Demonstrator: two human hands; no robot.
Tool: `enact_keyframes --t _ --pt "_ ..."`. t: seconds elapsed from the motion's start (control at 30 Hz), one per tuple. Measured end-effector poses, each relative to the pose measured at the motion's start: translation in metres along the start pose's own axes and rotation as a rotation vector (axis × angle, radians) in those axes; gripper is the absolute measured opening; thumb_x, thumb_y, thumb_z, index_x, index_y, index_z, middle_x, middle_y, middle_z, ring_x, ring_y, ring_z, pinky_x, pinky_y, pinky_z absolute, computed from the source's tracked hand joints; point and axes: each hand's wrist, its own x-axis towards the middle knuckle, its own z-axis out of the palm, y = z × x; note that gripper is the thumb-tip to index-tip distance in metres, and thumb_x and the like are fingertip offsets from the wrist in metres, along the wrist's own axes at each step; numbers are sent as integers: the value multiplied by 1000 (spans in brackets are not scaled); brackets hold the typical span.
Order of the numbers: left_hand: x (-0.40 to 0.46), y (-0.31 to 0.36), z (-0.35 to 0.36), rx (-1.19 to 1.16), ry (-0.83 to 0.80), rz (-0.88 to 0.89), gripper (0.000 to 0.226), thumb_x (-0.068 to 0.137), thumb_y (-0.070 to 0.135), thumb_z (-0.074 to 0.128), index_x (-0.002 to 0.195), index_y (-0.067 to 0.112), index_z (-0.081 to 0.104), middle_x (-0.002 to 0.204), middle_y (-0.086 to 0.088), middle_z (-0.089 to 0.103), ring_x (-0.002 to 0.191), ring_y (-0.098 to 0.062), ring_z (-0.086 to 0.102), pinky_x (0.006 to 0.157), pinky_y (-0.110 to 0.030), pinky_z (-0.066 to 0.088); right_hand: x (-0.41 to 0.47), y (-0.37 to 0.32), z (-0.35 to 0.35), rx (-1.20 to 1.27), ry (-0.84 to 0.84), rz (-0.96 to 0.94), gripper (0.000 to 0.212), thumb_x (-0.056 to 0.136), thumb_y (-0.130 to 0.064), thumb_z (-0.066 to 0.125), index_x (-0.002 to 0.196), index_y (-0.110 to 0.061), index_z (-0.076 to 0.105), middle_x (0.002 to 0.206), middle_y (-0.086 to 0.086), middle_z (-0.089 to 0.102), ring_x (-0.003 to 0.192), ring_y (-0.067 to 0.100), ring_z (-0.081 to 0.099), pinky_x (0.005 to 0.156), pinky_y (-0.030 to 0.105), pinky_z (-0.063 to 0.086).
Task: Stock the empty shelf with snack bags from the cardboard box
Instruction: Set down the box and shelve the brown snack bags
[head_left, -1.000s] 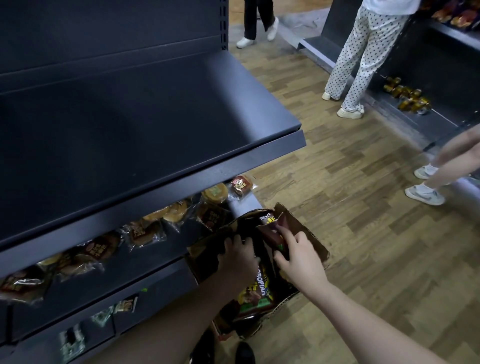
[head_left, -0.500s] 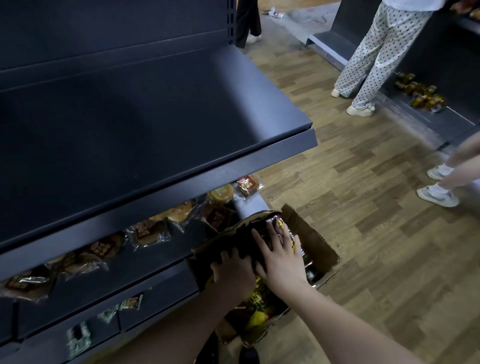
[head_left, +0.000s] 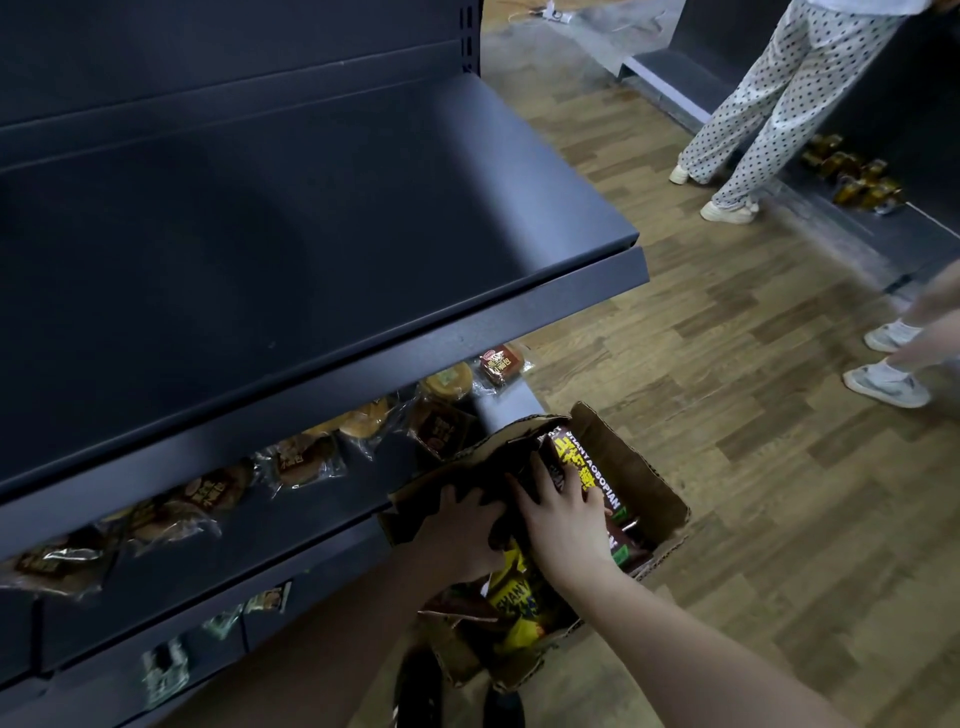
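Note:
An open cardboard box (head_left: 655, 480) sits on the floor beside the dark shelving, holding several snack bags. Both hands are inside it. My left hand (head_left: 457, 530) grips the dark end of a stack of snack bags in shadow. My right hand (head_left: 563, 512) lies flat, fingers spread, on a brown and yellow snack bag (head_left: 589, 475) at the stack's right side. More yellow bags (head_left: 514, 605) lie lower in the box. The wide dark shelf (head_left: 270, 228) above holds nothing.
The shelf below (head_left: 311, 512) carries a row of wrapped pastries (head_left: 304, 457). A person in dotted trousers (head_left: 769, 109) stands at the far right shelving, where jars (head_left: 857, 179) sit low. Another person's feet in white sneakers (head_left: 885, 384) are on the wooden floor at right.
My right hand went from pinching a bag's corner to lying flat over the bags, further into the box. The left hand stayed on the stack. The view shifted slightly.

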Motion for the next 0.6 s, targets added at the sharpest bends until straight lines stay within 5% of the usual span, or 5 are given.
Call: enact_keyframes --t 0.07,0.2,0.43,0.6 --pt "-1 2 -2 2 18 -5 54 77 36 50 129 28 38 136 -1 38 132 -38 23 101 -50 36 1 -1 -5 6 44 25 65 53 -21 83 116 -27 67 121 16 62 89 44 60 56 41 46" --pt "-10 6 -7 -41 104 -35 45 84 25 52 128 24 43 134 -2 40 130 -36 23 95 -45 41 4 7 -11 141 82 12 57 87 -19 53 141 -28 37 145 7 35 116 37 40 83 42 45" --pt "-32 15 -8 -65 422 -7 53 84 28 51 134 39 40 135 10 41 126 -26 27 92 -40 45 -14 21 -38 362 221 108 56 90 -31 48 144 -29 30 146 2 32 117 30 37 78 37 53" --pt "-56 27 -14 -79 673 110 52 84 26 49 135 36 42 138 14 41 127 -22 28 94 -39 45 -30 25 -58 539 382 131 54 89 -26 52 140 -30 35 147 1 31 118 30 36 90 38 45"
